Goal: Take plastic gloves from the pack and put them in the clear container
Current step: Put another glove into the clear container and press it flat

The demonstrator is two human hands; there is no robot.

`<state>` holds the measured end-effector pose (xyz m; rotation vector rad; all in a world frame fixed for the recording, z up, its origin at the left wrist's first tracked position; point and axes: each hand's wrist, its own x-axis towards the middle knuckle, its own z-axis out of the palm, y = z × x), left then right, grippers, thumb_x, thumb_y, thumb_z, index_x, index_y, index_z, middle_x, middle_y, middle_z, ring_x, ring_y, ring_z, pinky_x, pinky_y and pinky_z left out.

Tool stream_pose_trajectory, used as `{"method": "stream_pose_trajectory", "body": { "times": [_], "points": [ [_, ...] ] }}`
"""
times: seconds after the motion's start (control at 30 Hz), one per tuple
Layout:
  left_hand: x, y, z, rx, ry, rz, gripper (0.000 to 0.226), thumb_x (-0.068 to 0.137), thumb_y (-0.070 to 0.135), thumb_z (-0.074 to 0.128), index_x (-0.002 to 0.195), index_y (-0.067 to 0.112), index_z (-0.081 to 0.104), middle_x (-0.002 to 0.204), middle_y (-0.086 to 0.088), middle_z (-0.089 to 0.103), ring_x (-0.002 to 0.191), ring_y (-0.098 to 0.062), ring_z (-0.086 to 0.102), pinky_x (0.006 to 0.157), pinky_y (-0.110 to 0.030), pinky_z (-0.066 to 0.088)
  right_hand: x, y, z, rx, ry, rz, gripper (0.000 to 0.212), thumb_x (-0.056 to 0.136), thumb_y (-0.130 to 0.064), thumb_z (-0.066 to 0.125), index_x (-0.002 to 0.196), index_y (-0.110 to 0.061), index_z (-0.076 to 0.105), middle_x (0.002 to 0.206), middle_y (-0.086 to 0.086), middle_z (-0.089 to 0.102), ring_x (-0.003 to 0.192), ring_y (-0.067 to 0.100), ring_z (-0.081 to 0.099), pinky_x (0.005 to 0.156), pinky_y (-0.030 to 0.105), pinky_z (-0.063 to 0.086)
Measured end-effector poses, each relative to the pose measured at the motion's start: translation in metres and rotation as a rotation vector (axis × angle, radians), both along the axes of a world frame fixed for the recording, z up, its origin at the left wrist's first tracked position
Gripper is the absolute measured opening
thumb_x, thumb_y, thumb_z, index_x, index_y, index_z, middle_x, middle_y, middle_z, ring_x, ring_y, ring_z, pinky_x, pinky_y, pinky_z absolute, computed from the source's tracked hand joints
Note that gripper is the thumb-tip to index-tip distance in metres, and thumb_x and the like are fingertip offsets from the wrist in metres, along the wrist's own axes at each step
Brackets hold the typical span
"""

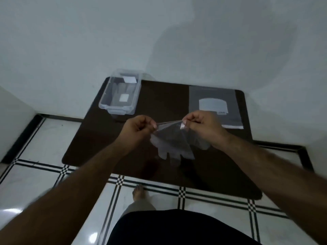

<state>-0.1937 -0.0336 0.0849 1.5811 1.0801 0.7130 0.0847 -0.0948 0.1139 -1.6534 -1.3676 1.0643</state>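
Your left hand and right hand each pinch the plastic glove with closed fingers, stretching its top edge above the tabletop middle.

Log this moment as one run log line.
hands: left hand and right hand pinch glove | glove: above mat | container: open | pack: on mat

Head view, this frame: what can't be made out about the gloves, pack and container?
- Glove stretched between left hand and right hand: thin, see-through film, so one glove or several stuck together is unclear.
- Pack on the dark table: print too small and blurred to read; the right hand covers its near edge.
- Clear container: something pale lies inside, but glare and distance hide how many gloves.
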Motion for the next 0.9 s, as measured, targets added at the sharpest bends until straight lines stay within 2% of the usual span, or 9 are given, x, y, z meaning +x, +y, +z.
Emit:
{"method": "stream_pose_trajectory", "body": {
  "times": [0.07, 0.17, 0.33, 0.5, 0.57, 0.63, 0.7, 0.8, 0.9],
  "points": [
    [-0.024, 0.025, 0.020, -0.007, -0.024, -0.017, 0.012, 0.096, 0.000, 0.076, 0.108, -0.001, 0.076, 0.096, -0.012, 0.081, 0.086, -0.015, 0.075, 0.078, -0.025, 0.060, -0.018, 0.031, 0.013, -0.055, 0.084, 0.000, 0.007, 0.098, -0.015, 0.075, 0.103, -0.017, 0.080, 0.093, -0.001, 0.082, 0.089, 0.011, 0.078, 0.076, 0.019, 0.059],
    [-0.062, 0.065, 0.039, -0.010, -0.040, -0.019, 0.013, 0.094, -0.001, 0.078, 0.106, -0.002, 0.078, 0.096, -0.015, 0.081, 0.088, -0.019, 0.076, 0.082, -0.030, 0.063, -0.048, 0.080, 0.023, -0.155, 0.207, 0.000, 0.009, 0.100, -0.016, 0.073, 0.103, -0.016, 0.081, 0.097, 0.001, 0.082, 0.094, 0.015, 0.077, 0.083, 0.030, 0.062],
    [-0.117, 0.156, 0.054, -0.031, 0.016, 0.035, 0.012, 0.100, 0.010, 0.075, 0.101, -0.002, 0.074, 0.087, -0.011, 0.079, 0.054, -0.015, 0.061, 0.052, -0.029, 0.049, -0.111, 0.167, 0.031, -0.232, 0.364, -0.030, 0.010, 0.101, -0.009, 0.070, 0.105, -0.007, 0.078, 0.089, 0.007, 0.079, 0.081, 0.015, 0.073, 0.078, 0.031, 0.061],
    [-0.155, 0.262, 0.057, -0.142, 0.082, 0.016, 0.020, 0.106, 0.021, 0.069, 0.104, 0.002, 0.064, 0.087, -0.012, 0.073, 0.053, -0.027, 0.070, 0.043, -0.028, 0.050, -0.168, 0.258, 0.026, -0.179, 0.303, -0.118, 0.005, 0.099, -0.011, 0.073, 0.099, -0.011, 0.078, 0.095, 0.006, 0.079, 0.088, 0.016, 0.071, 0.076, 0.026, 0.060],
    [-0.161, 0.299, 0.056, -0.183, 0.049, -0.016, 0.019, 0.109, 0.025, 0.065, 0.104, 0.007, 0.060, 0.085, -0.013, 0.075, 0.062, -0.030, 0.075, 0.051, -0.033, 0.058, -0.185, 0.292, 0.026, -0.156, 0.270, -0.169, 0.004, 0.100, -0.010, 0.073, 0.100, -0.011, 0.077, 0.097, 0.007, 0.078, 0.088, 0.017, 0.071, 0.074, 0.025, 0.060],
    [-0.161, 0.334, 0.053, -0.211, 0.007, -0.023, 0.018, 0.111, 0.024, 0.061, 0.101, 0.010, 0.057, 0.091, -0.023, 0.077, 0.073, -0.032, 0.077, 0.064, -0.038, 0.061, -0.197, 0.322, 0.031, -0.142, 0.220, -0.185, 0.007, 0.102, -0.011, 0.069, 0.102, -0.012, 0.076, 0.097, 0.008, 0.080, 0.086, 0.018, 0.074, 0.069, 0.025, 0.059],
    [-0.157, 0.363, 0.050, -0.191, -0.015, -0.011, 0.019, 0.111, 0.020, 0.060, 0.094, 0.013, 0.056, 0.094, -0.027, 0.077, 0.079, -0.033, 0.077, 0.068, -0.038, 0.063, -0.202, 0.348, 0.036, -0.119, 0.187, -0.192, 0.008, 0.103, -0.012, 0.067, 0.101, -0.015, 0.074, 0.096, 0.008, 0.082, 0.089, 0.022, 0.078, 0.069, 0.026, 0.060],
    [-0.151, 0.403, 0.049, -0.069, -0.046, 0.021, 0.019, 0.108, 0.016, 0.063, 0.090, 0.016, 0.058, 0.089, -0.017, 0.078, 0.088, -0.032, 0.077, 0.081, -0.044, 0.062, -0.202, 0.382, 0.049, -0.045, 0.161, -0.200, 0.008, 0.103, -0.012, 0.068, 0.098, -0.016, 0.073, 0.100, 0.013, 0.082, 0.094, 0.029, 0.080, 0.071, 0.033, 0.059],
    [-0.150, 0.423, 0.056, 0.118, -0.089, 0.039, 0.015, 0.106, 0.020, 0.063, 0.092, 0.021, 0.061, 0.093, -0.010, 0.081, 0.096, -0.029, 0.079, 0.086, -0.042, 0.059, -0.196, 0.398, 0.065, 0.065, 0.143, -0.171, 0.008, 0.101, -0.011, 0.069, 0.098, -0.017, 0.073, 0.097, 0.011, 0.082, 0.089, 0.026, 0.080, 0.078, 0.039, 0.059]
  ]
}}
